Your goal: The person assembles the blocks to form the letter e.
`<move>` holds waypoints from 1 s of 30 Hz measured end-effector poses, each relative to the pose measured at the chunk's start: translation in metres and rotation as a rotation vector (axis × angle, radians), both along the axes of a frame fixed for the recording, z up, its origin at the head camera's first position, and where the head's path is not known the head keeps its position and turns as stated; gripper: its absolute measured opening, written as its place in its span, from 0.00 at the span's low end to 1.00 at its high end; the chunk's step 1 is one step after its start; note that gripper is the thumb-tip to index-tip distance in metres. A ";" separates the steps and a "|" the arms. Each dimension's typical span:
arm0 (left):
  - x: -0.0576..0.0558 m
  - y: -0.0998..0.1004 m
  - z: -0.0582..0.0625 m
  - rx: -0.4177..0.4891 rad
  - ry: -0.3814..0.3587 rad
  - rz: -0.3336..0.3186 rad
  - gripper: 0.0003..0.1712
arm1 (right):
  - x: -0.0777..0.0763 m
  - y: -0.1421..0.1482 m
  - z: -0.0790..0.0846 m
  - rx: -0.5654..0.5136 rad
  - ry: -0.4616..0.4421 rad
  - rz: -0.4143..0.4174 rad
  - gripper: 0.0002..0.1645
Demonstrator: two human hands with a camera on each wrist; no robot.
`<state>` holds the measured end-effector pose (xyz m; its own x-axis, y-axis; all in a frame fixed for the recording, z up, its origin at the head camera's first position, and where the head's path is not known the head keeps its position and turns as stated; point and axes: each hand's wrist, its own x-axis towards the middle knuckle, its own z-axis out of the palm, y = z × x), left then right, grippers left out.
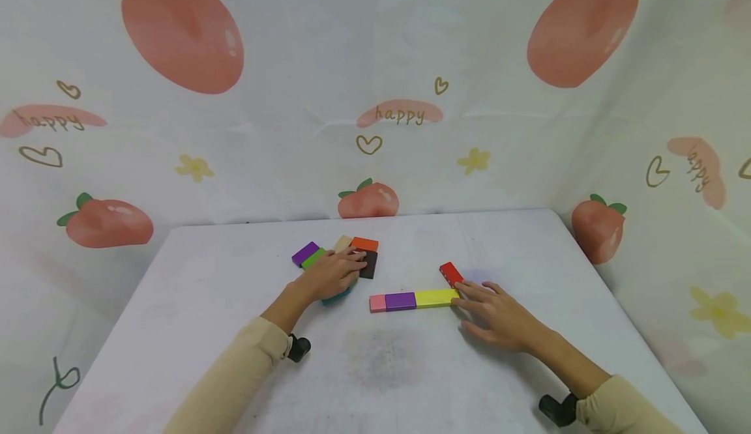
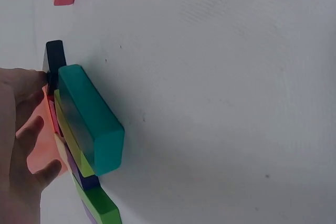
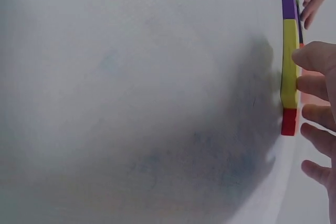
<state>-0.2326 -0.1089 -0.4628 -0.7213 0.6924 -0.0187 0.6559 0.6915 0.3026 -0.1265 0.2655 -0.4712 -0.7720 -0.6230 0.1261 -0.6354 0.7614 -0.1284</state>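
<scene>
My left hand [image 1: 331, 274] reaches over a loose group of flat coloured blocks, its fingers loosely spread. In the left wrist view one fingertip meets the black block [image 2: 55, 56]; a teal block [image 2: 92, 114] and a green block [image 2: 100, 202] are close by. My right hand [image 1: 501, 317] lies with fingers spread at the right end of a row, by the yellow block [image 1: 436, 298] and a slanted red block [image 1: 450, 274]. Left of the yellow one come a purple block [image 1: 401, 301] and a pink block [image 1: 377, 303]. Whether the right fingertips press the blocks is unclear.
An orange block [image 1: 365, 244], a beige block [image 1: 343, 244] and another purple block [image 1: 306, 254] lie around the left hand. All rest on a white-covered table [image 1: 387, 362], with a fruit-printed cloth [image 1: 293, 128] behind.
</scene>
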 end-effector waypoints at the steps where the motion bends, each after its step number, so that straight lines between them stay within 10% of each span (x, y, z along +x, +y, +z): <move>1: 0.000 0.002 0.000 -0.003 0.000 -0.002 0.22 | 0.000 0.000 0.000 0.002 -0.002 -0.002 0.26; 30: -0.006 0.045 0.003 -0.056 0.043 -0.061 0.18 | -0.003 0.000 -0.001 -0.009 -0.016 0.000 0.25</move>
<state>-0.2382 -0.0635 -0.4594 -0.6791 0.7335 -0.0283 0.7087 0.6651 0.2353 -0.1293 0.2658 -0.4721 -0.7740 -0.6218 0.1193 -0.6331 0.7603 -0.1452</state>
